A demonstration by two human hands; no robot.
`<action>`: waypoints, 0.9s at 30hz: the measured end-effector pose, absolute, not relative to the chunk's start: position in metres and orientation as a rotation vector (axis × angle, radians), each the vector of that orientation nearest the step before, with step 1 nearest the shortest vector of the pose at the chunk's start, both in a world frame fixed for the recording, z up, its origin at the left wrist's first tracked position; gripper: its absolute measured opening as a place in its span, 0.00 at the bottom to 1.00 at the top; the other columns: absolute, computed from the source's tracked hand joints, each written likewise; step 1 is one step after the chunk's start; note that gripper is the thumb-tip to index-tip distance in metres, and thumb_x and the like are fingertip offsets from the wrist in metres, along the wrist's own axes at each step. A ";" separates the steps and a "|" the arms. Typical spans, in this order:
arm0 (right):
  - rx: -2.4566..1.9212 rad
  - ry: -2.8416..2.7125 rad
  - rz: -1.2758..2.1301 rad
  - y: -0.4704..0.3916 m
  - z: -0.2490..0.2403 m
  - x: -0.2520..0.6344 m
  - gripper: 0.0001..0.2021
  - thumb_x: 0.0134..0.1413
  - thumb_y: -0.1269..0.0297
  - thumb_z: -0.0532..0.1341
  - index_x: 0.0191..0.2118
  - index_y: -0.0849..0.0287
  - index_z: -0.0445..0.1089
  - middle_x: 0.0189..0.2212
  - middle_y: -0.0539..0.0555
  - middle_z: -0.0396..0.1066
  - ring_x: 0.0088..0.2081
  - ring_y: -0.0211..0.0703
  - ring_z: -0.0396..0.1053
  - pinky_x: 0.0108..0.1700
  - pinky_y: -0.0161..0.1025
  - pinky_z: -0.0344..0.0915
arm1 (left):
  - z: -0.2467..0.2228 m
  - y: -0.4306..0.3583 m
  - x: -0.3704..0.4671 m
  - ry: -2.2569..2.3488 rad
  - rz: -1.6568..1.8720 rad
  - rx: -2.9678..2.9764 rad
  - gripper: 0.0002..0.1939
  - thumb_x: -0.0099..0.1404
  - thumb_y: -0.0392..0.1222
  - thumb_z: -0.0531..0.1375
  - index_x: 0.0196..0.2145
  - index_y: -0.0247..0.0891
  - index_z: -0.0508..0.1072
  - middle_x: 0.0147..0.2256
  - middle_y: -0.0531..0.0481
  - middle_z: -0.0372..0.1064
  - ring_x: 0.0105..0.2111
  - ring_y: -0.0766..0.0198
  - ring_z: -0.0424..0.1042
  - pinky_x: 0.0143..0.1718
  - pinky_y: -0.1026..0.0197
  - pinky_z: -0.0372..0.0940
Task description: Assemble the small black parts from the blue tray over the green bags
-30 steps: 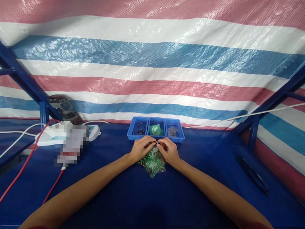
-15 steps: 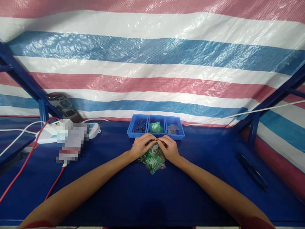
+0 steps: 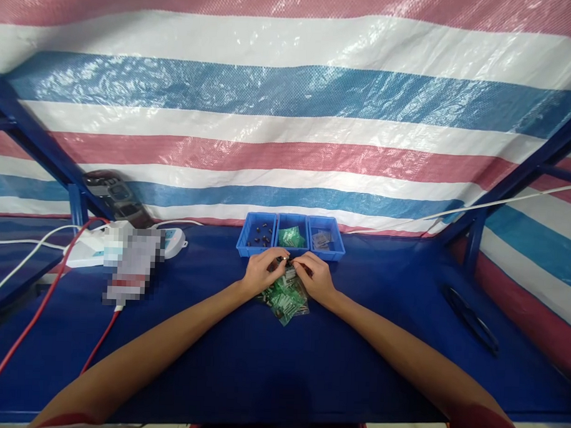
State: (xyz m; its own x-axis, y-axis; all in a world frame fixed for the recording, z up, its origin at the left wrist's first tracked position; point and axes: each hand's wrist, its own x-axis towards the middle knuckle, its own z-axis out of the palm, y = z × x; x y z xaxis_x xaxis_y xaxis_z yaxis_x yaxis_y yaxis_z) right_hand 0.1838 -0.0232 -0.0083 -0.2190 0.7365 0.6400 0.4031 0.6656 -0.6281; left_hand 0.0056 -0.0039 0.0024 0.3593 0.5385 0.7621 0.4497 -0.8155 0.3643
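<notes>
Several green and clear small bags (image 3: pixel 286 301) lie in a pile at the middle of the blue table. Over the pile's left upper part, my left hand (image 3: pixel 263 272) pinches a small dark part with a shiny spot (image 3: pixel 284 259). My right hand (image 3: pixel 315 276) is closed just to the right, thumb and index finger together; what it holds is too small to name. Just beyond the hands stands a blue three-part tray (image 3: pixel 292 217): dark small parts (image 3: pixel 264 239) at left, green bags (image 3: pixel 291 237) in the middle, clear bags (image 3: pixel 322 240) at right.
On the left are a white power strip (image 3: pixel 85 251), red and white cables and a blurred-out object (image 3: pixel 136 265). A dark object (image 3: pixel 115 195) leans at the back left. Black tweezers (image 3: pixel 470 320) lie on the right of the table (image 3: pixel 378 379). A striped sheet (image 3: pixel 287 158) hangs behind.
My hands, whose fingertips met before, are now slightly apart. The small part shows more clearly at my left fingertips. The whole view has shifted slightly.
</notes>
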 end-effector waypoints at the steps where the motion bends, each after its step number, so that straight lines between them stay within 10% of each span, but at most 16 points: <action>1: -0.904 -1.845 0.401 -0.024 -0.008 0.184 0.12 0.62 0.62 0.52 0.36 0.59 0.71 0.26 0.53 0.65 0.26 0.39 0.62 0.29 0.36 0.61 | 0.002 -0.004 0.005 0.909 1.462 2.515 0.05 0.64 0.36 0.55 0.37 0.36 0.69 0.36 0.47 0.72 0.19 0.75 0.64 0.23 0.69 0.63; 11: -0.902 -1.836 0.392 -0.026 -0.004 0.184 0.11 0.62 0.64 0.51 0.40 0.59 0.70 0.28 0.53 0.65 0.26 0.39 0.62 0.30 0.37 0.61 | 0.000 -0.002 0.001 0.876 1.428 2.599 0.11 0.66 0.34 0.54 0.45 0.38 0.69 0.40 0.45 0.70 0.41 0.64 0.70 0.39 0.64 0.67; 18: -0.870 -1.810 0.390 -0.024 -0.009 0.183 0.10 0.61 0.64 0.53 0.45 0.59 0.67 0.26 0.51 0.62 0.24 0.38 0.60 0.28 0.36 0.61 | -0.007 0.001 0.000 0.980 1.369 2.530 0.11 0.66 0.43 0.55 0.45 0.37 0.66 0.33 0.50 0.71 0.22 0.72 0.67 0.25 0.69 0.64; 27: -0.831 -1.829 0.375 -0.024 -0.010 0.183 0.09 0.61 0.63 0.54 0.42 0.58 0.69 0.25 0.51 0.62 0.25 0.38 0.61 0.27 0.35 0.61 | -0.011 0.003 0.000 0.920 1.360 2.614 0.10 0.66 0.43 0.56 0.43 0.36 0.66 0.30 0.51 0.72 0.22 0.71 0.69 0.25 0.70 0.63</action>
State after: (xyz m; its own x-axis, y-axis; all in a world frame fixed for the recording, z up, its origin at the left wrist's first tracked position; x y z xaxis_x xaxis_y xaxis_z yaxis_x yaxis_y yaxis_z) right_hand 0.1826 -0.0235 -0.0098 -0.2147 0.6928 0.6885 0.3661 0.7106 -0.6009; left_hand -0.0001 0.0033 -0.0110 0.4347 0.5284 0.7292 0.4807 -0.8209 0.3083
